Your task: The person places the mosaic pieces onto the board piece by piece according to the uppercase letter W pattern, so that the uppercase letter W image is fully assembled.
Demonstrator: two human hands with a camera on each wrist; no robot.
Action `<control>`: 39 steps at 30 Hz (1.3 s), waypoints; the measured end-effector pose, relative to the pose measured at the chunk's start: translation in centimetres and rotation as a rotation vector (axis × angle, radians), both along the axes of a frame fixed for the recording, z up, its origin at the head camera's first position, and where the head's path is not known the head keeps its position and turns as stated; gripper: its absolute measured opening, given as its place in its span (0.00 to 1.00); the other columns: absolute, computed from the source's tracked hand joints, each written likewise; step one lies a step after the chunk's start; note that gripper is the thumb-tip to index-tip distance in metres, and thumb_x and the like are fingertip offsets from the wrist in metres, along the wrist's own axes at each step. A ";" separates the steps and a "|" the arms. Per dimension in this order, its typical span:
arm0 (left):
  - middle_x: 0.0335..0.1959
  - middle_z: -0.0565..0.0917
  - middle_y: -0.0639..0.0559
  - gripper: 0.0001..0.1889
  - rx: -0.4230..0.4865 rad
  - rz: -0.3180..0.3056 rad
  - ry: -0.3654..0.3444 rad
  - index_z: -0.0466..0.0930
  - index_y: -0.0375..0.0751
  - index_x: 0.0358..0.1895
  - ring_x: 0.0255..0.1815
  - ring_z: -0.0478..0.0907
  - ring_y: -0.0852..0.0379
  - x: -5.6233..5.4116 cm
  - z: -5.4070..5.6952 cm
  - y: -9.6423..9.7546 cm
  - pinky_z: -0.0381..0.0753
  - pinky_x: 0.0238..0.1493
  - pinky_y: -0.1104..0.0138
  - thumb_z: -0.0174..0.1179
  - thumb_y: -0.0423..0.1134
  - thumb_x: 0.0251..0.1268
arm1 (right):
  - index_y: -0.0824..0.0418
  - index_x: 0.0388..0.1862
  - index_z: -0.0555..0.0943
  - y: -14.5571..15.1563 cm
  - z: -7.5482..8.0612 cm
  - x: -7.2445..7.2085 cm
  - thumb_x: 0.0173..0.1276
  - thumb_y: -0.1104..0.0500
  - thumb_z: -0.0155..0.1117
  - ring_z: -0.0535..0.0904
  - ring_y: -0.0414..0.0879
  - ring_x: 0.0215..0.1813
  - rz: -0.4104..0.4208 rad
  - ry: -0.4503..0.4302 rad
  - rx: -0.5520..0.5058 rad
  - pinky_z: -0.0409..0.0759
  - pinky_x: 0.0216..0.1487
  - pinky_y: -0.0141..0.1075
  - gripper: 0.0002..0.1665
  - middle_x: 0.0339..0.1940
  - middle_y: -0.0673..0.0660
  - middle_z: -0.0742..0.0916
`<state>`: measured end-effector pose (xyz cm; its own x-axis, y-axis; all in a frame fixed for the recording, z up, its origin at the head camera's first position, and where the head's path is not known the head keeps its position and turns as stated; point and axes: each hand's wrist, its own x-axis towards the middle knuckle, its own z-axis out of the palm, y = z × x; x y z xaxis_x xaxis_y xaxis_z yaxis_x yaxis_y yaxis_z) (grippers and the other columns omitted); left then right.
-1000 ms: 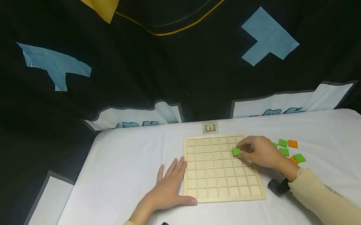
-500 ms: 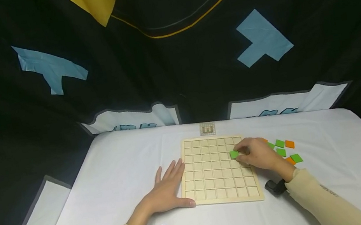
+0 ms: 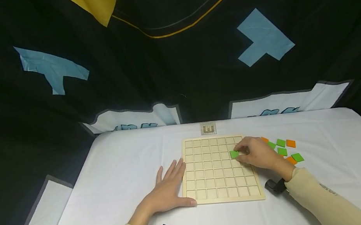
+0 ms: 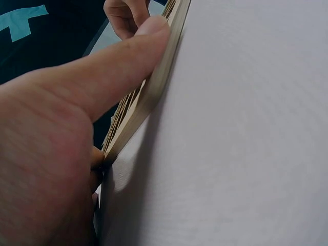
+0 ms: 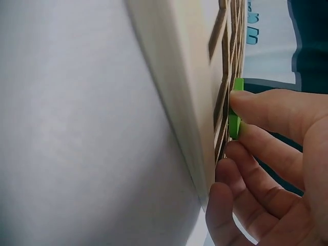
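"Where's the green tile (image 3: 234,154)?"
"At the grid of the wooden board (image 3: 211,174), toward its right side. The right hand (image 3: 259,153) pinches it between thumb and finger, parted only by the tile itself."
"Is it seated?"
"I can't tell. Fitting it into the grid seems to be the step in hand."
"So what does the next move call for?"
"I'd say squaring it to the ridges, pressing it flat, then letting go without nudging it."
"And the left hand (image 3: 166,193)?"
"Fingers spread and straight, gripping nothing, touching the board's left edge, probably steadying it."
"Anything farther out?"
"Loose green and orange tiles (image 3: 282,151), right of the board on the white tablecloth (image 3: 334,143)."
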<state>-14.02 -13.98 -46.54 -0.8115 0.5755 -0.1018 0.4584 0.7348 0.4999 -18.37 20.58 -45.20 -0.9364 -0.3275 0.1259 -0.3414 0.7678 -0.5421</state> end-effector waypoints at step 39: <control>0.83 0.43 0.43 0.66 -0.022 0.006 0.010 0.45 0.34 0.81 0.83 0.35 0.43 0.0 -0.1 0.0 0.25 0.74 0.38 0.66 0.73 0.48 | 0.65 0.51 0.86 1.1 0.5 0.2 0.61 0.61 0.74 0.83 0.50 0.46 -0.057 -0.047 -0.053 0.81 0.47 0.46 0.19 0.46 0.57 0.88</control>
<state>-14.05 -13.94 -46.62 -0.8158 0.5684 -0.1063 0.4588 0.7481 0.4794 -18.16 21.63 -44.73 -0.9585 -0.2677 0.0974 -0.2716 0.7551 -0.5967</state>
